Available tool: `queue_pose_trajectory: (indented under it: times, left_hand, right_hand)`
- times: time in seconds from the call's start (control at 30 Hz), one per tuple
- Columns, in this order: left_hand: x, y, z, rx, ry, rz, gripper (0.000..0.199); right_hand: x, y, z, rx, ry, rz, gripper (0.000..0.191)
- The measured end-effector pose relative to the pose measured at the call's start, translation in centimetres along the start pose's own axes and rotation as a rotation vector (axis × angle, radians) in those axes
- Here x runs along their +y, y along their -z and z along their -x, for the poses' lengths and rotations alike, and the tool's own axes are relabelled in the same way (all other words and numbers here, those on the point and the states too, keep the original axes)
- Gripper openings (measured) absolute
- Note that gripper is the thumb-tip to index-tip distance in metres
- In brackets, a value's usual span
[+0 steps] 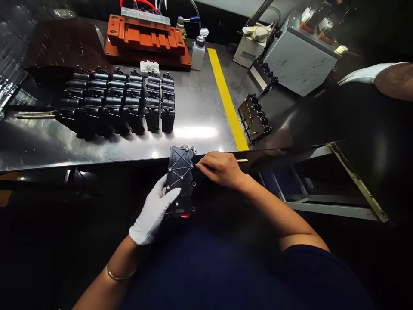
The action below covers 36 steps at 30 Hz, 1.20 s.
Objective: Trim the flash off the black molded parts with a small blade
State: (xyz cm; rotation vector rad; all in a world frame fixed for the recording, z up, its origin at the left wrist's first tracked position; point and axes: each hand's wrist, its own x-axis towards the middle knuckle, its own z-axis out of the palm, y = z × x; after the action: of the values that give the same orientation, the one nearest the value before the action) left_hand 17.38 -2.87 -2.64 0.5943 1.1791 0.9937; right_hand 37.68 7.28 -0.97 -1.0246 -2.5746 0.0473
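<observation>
While the white-gloved left hand [151, 211] gripped a black plastic housing [180, 172] just off the edge of the steel table [196, 112], the bare right hand [222, 170] pinched a thin stick [241, 160] against it. Rows of matching housings [116, 103] lay left of the yellow stripe [226, 94], two more housings [254, 118] right of it.

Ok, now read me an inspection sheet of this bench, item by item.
Surface: steel bench with a yellow stripe, glare on the steel.
Job's things: black ribbed housing held at the bench edge; rows of black housings; two loose housings right of the stripe.
Clutter: white cloth, dispenser bottle, orange fixture.
Hands: gloved left hand grips the housing; bare right hand pinches a thin stick, its tip at the housing.
Cables: red wires behind the fixture.
Surroundings: grey metal box beyond the bench.
</observation>
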Motion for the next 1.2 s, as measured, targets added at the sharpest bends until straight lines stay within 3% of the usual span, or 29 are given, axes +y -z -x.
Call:
queue_pose_trajectory:
  times: [1.2]
  left_hand:
    - [0.02, -0.19, -0.25, 0.059, -0.016, -0.066, 0.065]
  right_hand:
    - [-0.65, -0.92, 0.92, 0.115, -0.128, -0.108, 0.029]
